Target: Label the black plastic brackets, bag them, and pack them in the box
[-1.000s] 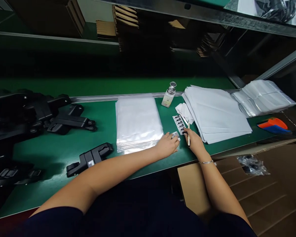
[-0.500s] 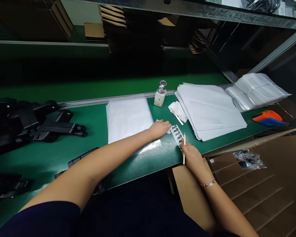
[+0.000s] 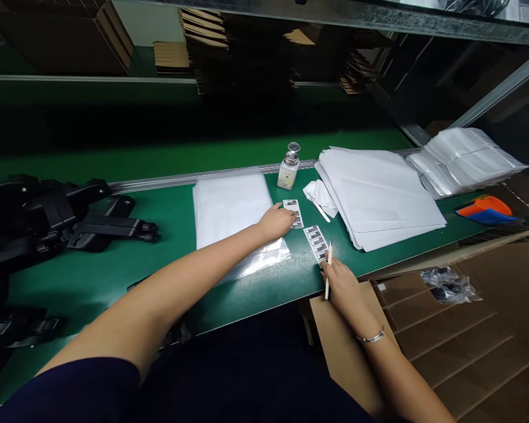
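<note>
My left hand [image 3: 277, 222] rests at the right edge of a stack of clear plastic bags [image 3: 231, 205]. Its fingers are stretched and a little apart, the tips on a small label sheet [image 3: 293, 207] with dark printed blocks; part of that sheet is covered. In my right hand [image 3: 342, 282] is a slim, cream-coloured pen-like tool [image 3: 329, 271] with a dark pointed tip, held roughly upright. The same hand's fingertips touch the lower end of a second label sheet [image 3: 316, 239]. Both sheets lie on the green bench [image 3: 264, 282].
Behind stands a pump bottle [image 3: 287, 173], near a crumpled white cloth [image 3: 320, 194] with a thin white stick. White sheets [image 3: 379, 194], packed bags [image 3: 467, 158] and an orange-and-blue scoop [image 3: 487, 208] lie right. Black plastic parts [image 3: 110, 226] crowd the left; cardboard [image 3: 458, 352] sits below.
My left hand has moved slightly back and left, uncovering more of the label sheet under it, which now lies farther back. My right hand stays at the other sheet, tool still in it.
</note>
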`<action>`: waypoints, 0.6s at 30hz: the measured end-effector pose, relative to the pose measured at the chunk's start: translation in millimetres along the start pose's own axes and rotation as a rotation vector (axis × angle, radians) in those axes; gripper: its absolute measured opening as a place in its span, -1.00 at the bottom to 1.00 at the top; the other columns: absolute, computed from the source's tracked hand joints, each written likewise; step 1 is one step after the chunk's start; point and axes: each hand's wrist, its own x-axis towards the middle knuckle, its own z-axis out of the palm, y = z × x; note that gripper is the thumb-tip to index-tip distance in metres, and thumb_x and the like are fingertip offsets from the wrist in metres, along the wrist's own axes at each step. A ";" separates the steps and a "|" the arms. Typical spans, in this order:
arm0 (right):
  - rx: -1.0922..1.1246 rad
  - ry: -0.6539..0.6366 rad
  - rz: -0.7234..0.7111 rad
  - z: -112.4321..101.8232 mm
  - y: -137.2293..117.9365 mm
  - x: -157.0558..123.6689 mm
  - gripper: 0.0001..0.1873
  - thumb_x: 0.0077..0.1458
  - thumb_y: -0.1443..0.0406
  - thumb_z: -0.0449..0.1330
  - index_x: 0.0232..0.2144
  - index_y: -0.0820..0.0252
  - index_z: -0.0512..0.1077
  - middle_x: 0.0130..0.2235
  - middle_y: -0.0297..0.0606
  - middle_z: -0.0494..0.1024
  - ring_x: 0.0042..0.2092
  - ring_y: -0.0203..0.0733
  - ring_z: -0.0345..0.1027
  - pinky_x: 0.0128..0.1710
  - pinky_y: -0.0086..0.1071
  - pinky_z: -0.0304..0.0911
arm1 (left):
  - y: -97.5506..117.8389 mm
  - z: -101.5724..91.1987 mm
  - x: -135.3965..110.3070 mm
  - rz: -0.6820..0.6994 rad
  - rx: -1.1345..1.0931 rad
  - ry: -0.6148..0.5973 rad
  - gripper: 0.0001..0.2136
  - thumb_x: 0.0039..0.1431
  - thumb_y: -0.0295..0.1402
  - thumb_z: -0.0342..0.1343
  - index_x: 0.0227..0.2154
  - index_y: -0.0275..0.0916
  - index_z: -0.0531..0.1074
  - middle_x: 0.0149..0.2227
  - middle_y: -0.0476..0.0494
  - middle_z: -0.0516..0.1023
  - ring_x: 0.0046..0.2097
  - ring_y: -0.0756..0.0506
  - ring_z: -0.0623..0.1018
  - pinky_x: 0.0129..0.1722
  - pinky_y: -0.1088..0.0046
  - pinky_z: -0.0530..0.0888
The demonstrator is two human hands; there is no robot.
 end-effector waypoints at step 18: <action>0.505 0.225 0.065 -37.3 -29.1 22.6 -0.68 0.28 0.38 0.05 0.06 0.06 0.30 0.04 -0.13 0.55 0.05 -0.05 0.48 -0.01 -0.11 0.45 | -18.2 -115.3 -208.6 -0.472 -0.092 0.299 -0.52 0.29 -0.08 -0.20 0.10 -0.14 0.43 0.07 -0.03 0.54 0.10 -0.25 0.50 0.08 0.12 0.42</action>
